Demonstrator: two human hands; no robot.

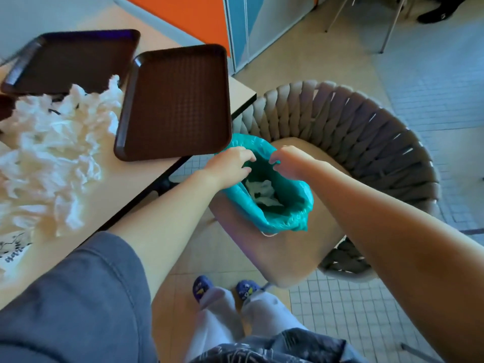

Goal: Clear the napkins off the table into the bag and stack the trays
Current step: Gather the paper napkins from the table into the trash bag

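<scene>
On the chair seat, my left hand and right hand pinch the teal bag rim open; the napkin pile lies leftward on the table, nearer my left.

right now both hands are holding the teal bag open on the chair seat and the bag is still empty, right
Not quite: the bag is not empty. The head view shows crumpled white napkins already inside it. The rest holds: the left hand and right hand grip its rim, holding it open on the chair seat.
</scene>
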